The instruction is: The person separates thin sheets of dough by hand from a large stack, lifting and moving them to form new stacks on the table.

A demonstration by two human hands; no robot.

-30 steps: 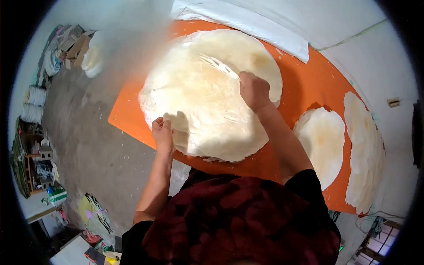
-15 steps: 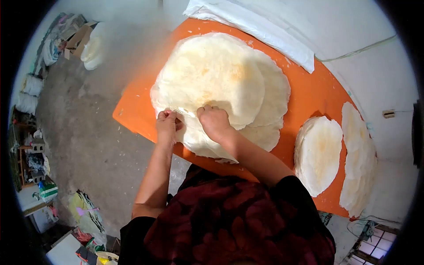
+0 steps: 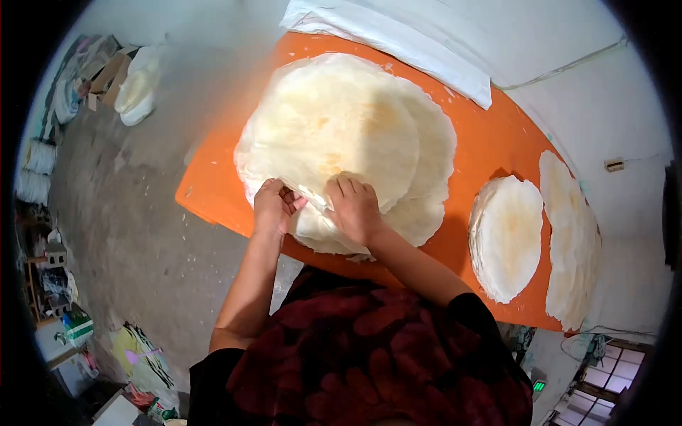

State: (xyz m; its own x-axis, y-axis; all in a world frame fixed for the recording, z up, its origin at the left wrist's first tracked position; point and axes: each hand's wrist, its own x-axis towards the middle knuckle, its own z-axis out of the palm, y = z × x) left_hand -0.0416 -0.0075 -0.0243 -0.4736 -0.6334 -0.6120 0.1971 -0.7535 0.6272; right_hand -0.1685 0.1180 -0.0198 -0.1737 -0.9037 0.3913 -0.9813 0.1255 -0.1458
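Observation:
A stack of large, thin, pale flatbreads (image 3: 334, 121) lies on the orange table (image 3: 213, 177), the top one round with light brown patches. At its near edge, my left hand (image 3: 275, 206) has curled fingers gripping the top flatbread's rim. My right hand (image 3: 354, 208) presses against the same rim a short way to the right, its fingers bent and the thumb toward the left hand. Between the hands the rim is lifted into a small fold. The right fingertips are partly hidden by the hand.
To the right sit a stack of folded oval flatbreads (image 3: 506, 238) and a longer folded pile (image 3: 570, 245) by the wall. A rolled white sheet (image 3: 398, 39) lies along the far edge. Boxes and bags (image 3: 110, 78) stand on the floor at left; steam hangs at the upper left.
My right hand has turned from a fist-like grip to longer, bent fingers lying on the sheet. The left fingers have shifted right along the rim. The whole view has moved slightly.

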